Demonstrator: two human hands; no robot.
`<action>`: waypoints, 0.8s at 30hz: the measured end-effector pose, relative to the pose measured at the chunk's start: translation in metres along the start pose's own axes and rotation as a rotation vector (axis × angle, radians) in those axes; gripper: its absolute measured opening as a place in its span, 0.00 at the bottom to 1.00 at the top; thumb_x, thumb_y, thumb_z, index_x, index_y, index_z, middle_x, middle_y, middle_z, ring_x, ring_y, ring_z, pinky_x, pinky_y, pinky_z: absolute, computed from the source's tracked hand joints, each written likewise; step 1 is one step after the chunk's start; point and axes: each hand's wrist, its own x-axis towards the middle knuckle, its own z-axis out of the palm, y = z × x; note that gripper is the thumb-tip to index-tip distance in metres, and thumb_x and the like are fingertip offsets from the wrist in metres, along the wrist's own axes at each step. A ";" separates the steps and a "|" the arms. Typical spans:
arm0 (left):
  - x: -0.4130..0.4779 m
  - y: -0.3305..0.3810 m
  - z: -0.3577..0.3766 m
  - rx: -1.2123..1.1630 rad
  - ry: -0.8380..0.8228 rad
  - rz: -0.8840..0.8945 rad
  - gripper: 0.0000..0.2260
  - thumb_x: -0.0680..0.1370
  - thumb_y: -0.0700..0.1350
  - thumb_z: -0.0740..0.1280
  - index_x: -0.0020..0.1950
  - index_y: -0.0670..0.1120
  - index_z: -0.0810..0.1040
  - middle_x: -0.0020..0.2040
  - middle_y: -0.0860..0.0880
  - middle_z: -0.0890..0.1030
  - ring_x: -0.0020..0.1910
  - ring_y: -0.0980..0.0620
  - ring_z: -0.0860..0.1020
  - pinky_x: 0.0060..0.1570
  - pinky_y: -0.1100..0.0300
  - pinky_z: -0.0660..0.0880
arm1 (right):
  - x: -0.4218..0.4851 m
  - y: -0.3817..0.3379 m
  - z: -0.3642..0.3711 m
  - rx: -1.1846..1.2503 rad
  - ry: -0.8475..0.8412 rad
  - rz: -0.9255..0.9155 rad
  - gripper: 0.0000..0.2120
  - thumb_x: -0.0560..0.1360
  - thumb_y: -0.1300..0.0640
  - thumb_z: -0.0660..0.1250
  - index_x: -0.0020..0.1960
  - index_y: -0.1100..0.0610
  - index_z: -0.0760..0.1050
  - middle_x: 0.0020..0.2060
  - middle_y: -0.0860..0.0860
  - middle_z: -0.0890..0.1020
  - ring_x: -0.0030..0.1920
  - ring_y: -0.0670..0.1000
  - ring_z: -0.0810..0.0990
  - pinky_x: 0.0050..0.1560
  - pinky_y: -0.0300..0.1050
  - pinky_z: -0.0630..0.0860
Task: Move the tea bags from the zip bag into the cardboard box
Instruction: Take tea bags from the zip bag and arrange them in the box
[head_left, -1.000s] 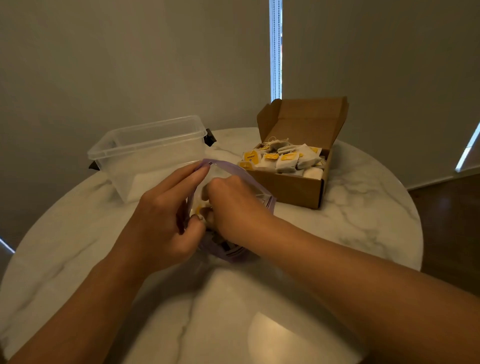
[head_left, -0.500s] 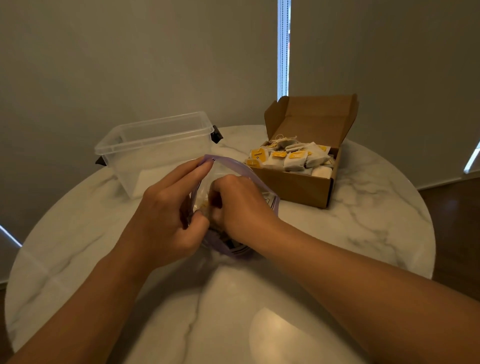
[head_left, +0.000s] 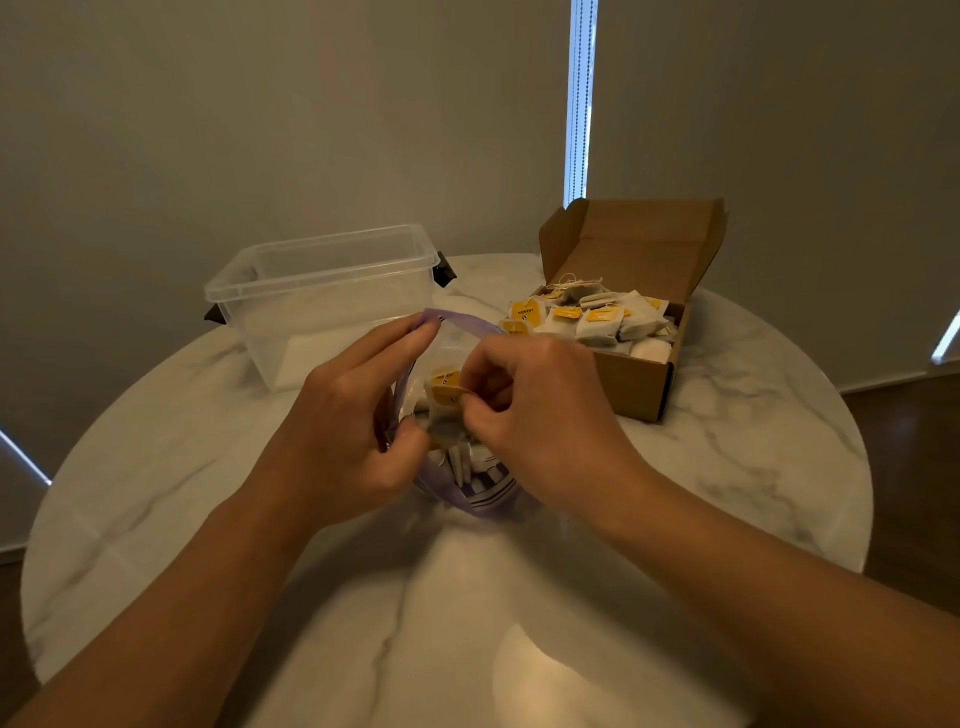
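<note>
Head view, one moment, task judged part-way done.

Progress. Cardboard box (head_left: 631, 384): stood open at the right rear of the tabletop (head_left: 737, 415) with its lid flap upright. It was already heaped to the rim with tea bags (head_left: 597, 325), white sachets with yellow tags and loose strings. Zip bag (head_left: 462, 322): sat at the centre of the tabletop between the hands, its purple mouth spread wide. More white sachets showed through its clear wall lower down, so the bag was judged not yet emptied, with further transfers to make. How many were left could not be counted.

Item in hand. Tea bag (head_left: 444, 415): lay in the mouth of the zip bag with its yellow tag uppermost, and was not yet over the box. A second yellow tag sat just behind it. Whether that one shared the same pinch could not be told.

Hands. Left hand (head_left: 343, 431): gripped the left side of the bag's mouth, forefinger laid straight along the upper rim and thumb curled at the near rim, holding the opening wide. Right hand (head_left: 540, 415): fingers were curled, with thumb and forefinger pinched on the tea bag at its tag.

Other. Clear plastic tub (head_left: 322, 306): stood lidless at the left rear of the tabletop, with black clips at its ends, just behind the left hand.
</note>
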 end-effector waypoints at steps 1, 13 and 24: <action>0.000 0.000 0.000 0.002 0.002 0.001 0.32 0.68 0.36 0.65 0.73 0.38 0.71 0.72 0.46 0.73 0.55 0.42 0.72 0.53 0.80 0.66 | 0.001 0.000 -0.003 0.017 0.011 -0.006 0.04 0.73 0.60 0.72 0.47 0.52 0.81 0.40 0.46 0.82 0.40 0.43 0.81 0.43 0.39 0.81; 0.000 -0.001 0.000 -0.001 -0.018 -0.006 0.32 0.68 0.36 0.67 0.73 0.39 0.70 0.72 0.46 0.72 0.54 0.41 0.71 0.51 0.82 0.66 | 0.000 0.001 -0.025 0.176 0.045 -0.073 0.05 0.72 0.62 0.73 0.46 0.53 0.82 0.38 0.45 0.83 0.39 0.43 0.82 0.40 0.41 0.82; 0.001 0.004 -0.002 -0.095 -0.064 0.007 0.30 0.71 0.40 0.65 0.74 0.40 0.70 0.71 0.48 0.73 0.44 0.68 0.75 0.39 0.80 0.68 | 0.019 0.048 -0.087 0.550 0.116 0.234 0.04 0.69 0.64 0.74 0.43 0.58 0.81 0.38 0.54 0.85 0.41 0.54 0.86 0.39 0.49 0.83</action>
